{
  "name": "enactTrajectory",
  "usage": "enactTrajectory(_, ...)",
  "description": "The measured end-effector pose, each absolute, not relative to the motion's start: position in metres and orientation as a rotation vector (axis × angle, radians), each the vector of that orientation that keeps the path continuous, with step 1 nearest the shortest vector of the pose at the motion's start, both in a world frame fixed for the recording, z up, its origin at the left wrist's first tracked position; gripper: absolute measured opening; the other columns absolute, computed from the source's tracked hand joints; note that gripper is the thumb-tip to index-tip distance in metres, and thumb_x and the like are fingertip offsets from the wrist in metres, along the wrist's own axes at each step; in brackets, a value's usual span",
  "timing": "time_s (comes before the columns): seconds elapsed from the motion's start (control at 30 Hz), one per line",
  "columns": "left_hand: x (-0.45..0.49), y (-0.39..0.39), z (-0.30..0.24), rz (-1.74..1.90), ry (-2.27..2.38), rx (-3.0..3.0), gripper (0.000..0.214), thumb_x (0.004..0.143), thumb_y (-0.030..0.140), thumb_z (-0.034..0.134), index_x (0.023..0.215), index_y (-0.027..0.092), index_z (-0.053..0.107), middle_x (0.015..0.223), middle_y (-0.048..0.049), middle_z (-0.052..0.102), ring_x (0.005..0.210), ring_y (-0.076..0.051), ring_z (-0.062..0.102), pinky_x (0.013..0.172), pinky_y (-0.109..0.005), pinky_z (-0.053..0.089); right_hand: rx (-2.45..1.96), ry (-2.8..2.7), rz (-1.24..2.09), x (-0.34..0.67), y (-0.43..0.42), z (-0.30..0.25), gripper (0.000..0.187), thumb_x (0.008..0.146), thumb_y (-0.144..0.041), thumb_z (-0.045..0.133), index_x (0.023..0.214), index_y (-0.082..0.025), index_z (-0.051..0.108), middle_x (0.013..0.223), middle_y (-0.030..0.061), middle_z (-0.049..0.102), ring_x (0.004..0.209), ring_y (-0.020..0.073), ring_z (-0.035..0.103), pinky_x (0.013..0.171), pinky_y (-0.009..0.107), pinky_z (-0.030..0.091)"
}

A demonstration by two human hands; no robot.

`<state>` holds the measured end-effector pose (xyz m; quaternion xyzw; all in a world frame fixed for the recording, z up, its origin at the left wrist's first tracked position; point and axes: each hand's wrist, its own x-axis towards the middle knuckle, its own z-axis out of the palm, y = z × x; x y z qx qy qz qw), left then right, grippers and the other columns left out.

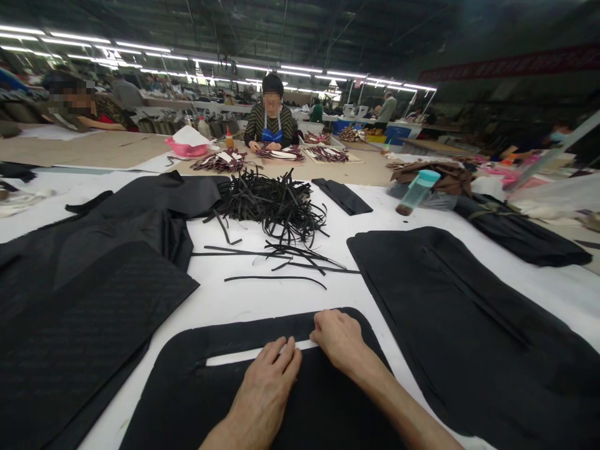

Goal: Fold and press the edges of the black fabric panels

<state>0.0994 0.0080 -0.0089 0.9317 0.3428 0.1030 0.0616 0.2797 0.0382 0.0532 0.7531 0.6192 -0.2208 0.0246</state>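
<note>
A black fabric panel (197, 387) lies in front of me on the white table (281, 294), with a long narrow slit (234, 357) showing white through it. My left hand (269, 375) rests flat on the panel, its fingertips at the slit's edge. My right hand (338, 337) presses down at the slit's right end, fingers curled onto the fabric. Neither hand holds anything that I can see.
A heap of thin black strips (272, 203) lies beyond, with loose strips (276, 278) nearer. Black fabric stacks lie at left (89, 294) and right (469, 325). A teal-capped bottle (417, 192) lies tilted at right. A person (272, 122) works opposite, another at far left.
</note>
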Motion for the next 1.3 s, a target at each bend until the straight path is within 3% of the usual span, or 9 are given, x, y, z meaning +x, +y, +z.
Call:
enactTrajectory(0.17,0.098,0.006,-0.017,0.325,1.034,2.825,0.049,0.081,0.005,0.045,0.126,0.023,0.045,0.134,0.001,0.05,0.12,-0.022,0.046,0.1,-0.036,0.041,2.247,1.957,-0.892,0.267,0.046,0.053,0.009,0.07,-0.025,0.058,0.069,-0.022,0.067,0.071,0.0033,0.068,0.072,0.018,0.063,0.059,0.024,0.038)
enactTrajectory(0.37,0.099,0.006,-0.013,0.321,1.056,2.806,0.045,0.083,0.008,0.045,0.125,0.022,0.047,0.133,-0.0008,0.051,0.118,-0.023,0.048,0.098,-0.037,0.042,2.174,1.946,-1.116,0.274,0.05,0.049,0.006,0.067,-0.022,0.058,0.066,-0.022,0.064,0.055,-0.0037,0.063,0.053,0.01,0.059,0.051,0.018,0.038)
enactTrajectory(1.07,0.102,0.009,0.0,0.101,1.018,2.829,0.062,0.072,-0.004,0.038,0.129,0.019,0.044,0.138,-0.004,0.046,0.12,-0.026,0.046,0.099,-0.04,0.041,2.228,1.73,-1.265,0.316,0.054,0.05,0.008,0.06,-0.015,0.058,0.053,-0.018,0.053,0.05,-0.002,0.06,0.05,0.0127,0.061,0.046,0.017,0.042)
enactTrajectory(1.3,0.098,0.01,-0.004,0.215,0.997,2.887,0.048,0.079,0.004,0.044,0.126,0.016,0.047,0.133,-0.0069,0.05,0.116,-0.027,0.05,0.095,-0.041,0.047,2.259,1.651,-1.346,0.338,0.055,0.035,0.011,0.059,-0.017,0.061,0.053,-0.018,0.052,0.047,-0.0022,0.059,0.046,0.0127,0.059,0.042,0.017,0.039)
